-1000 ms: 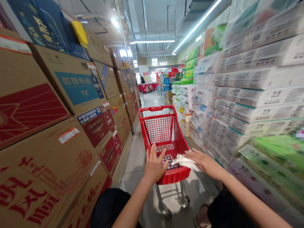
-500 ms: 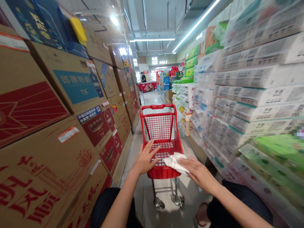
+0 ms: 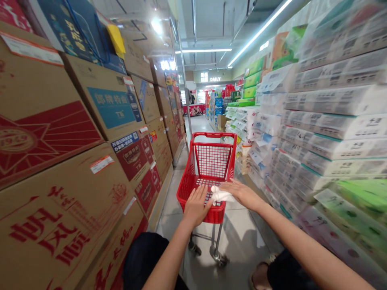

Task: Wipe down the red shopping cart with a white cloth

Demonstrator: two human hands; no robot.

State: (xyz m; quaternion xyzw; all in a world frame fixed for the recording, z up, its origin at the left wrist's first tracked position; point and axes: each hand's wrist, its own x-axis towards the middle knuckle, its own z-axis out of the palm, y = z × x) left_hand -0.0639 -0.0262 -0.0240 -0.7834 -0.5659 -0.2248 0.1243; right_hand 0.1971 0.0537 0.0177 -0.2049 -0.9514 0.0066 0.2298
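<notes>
A small red plastic shopping cart (image 3: 185, 189) stands in front of me, its handle (image 3: 214, 134) at the far end and its basket's near end toward me. My left hand (image 3: 196, 206) lies over the basket's near end with fingers stretched out and nothing in it; whether it touches the rim I cannot tell. In my right hand (image 3: 242, 194) is a crumpled white cloth (image 3: 221, 195), held at the right side of the near end. The fingers partly cover the cloth. Through the lattice, the basket shows no goods.
Stacked cardboard cartons (image 3: 66, 201) wall the aisle on the left. Packs of tissue paper (image 3: 326, 121) are piled along the right, with green packs (image 3: 359, 197) low and near. The tiled floor (image 3: 236, 249) runs between them, and metal legs and casters (image 3: 219, 257) carry the cart.
The cart has turned, its near end swinging left. My right hand has moved up and left with the cloth, and my left hand has shifted right, so the two are closer together.
</notes>
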